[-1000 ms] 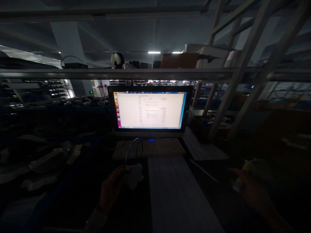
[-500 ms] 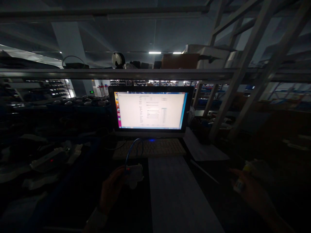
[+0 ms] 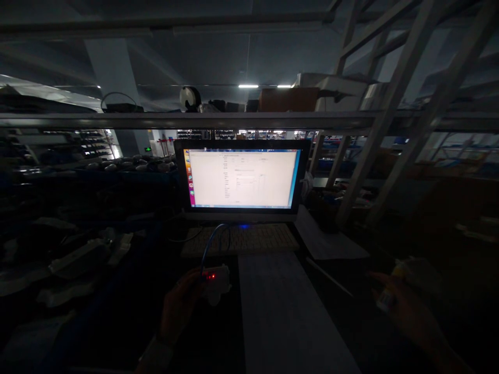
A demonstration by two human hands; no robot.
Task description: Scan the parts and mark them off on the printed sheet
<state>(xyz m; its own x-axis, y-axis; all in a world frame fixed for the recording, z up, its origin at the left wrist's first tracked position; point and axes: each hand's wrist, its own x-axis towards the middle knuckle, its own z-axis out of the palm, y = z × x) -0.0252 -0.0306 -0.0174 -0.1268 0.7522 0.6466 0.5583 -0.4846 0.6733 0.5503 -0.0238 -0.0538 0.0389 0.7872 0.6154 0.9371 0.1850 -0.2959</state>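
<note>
My left hand [image 3: 181, 304] is closed on the near left edge of a small white electronic module [image 3: 220, 283]. Red lights glow on the module beside its plug. A blue cable [image 3: 210, 241] rises from that spot and arches over the keyboard [image 3: 257, 236]. Off to the right, my right hand [image 3: 405, 306] curls around a small white cylindrical object with a yellow part [image 3: 385, 300], its index finger pointing left. Dim light hides the object's exact kind. Straight ahead, a lit monitor [image 3: 241, 179] displays a page with form fields.
Long white paper [image 3: 280, 306] lies between my hands, with a thin pale stick [image 3: 329, 275] to its right. Another sheet [image 3: 331, 239] lies farther back. A blue bin [image 3: 144, 244] at left contains several pale casings. Above the monitor runs a shelf [image 3: 234, 120]; metal posts [image 3: 384, 130] slant at right.
More red lights now glow on the module in my left hand. A red light on a casing in the bin has gone dark. The monitor page differs; both hands stay nearly still.
</note>
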